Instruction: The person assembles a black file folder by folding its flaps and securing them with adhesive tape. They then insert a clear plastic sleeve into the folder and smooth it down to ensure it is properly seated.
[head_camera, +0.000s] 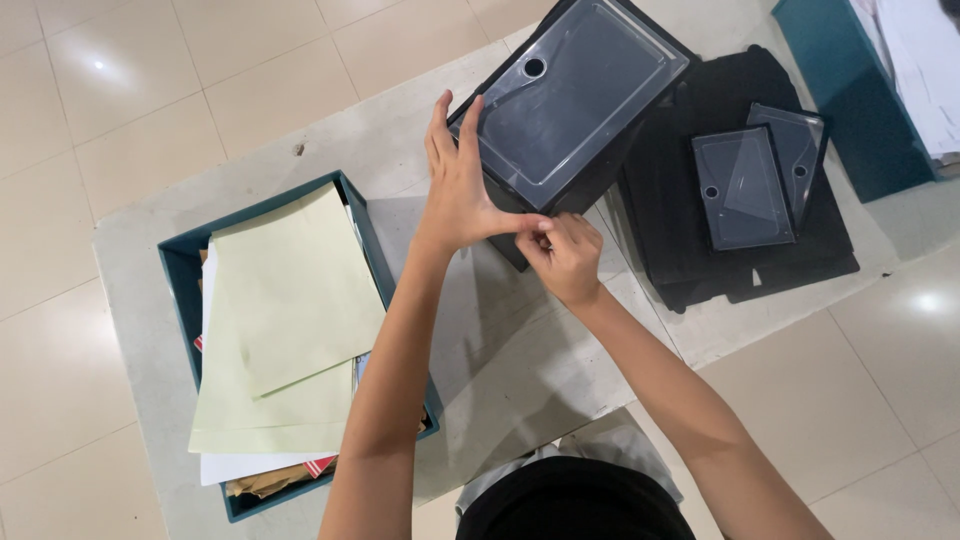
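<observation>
A large black folder with a clear plastic pocket and a round hole (570, 95) lies tilted on the grey table (500, 340). My left hand (462, 180) rests flat against the folder's near left edge, thumb stretched toward its lower corner. My right hand (565, 255) pinches that lower corner with bent fingers, touching the left thumb. Both forearms reach up from the bottom of the view.
A teal tray (190, 255) at the left holds pale yellow-green sheets (285, 300), white paper and brown envelopes. To the right lie black folders (700, 230) with two smaller clear pockets (745, 185). A teal box with white papers (850, 100) stands at the top right. Tiled floor surrounds the table.
</observation>
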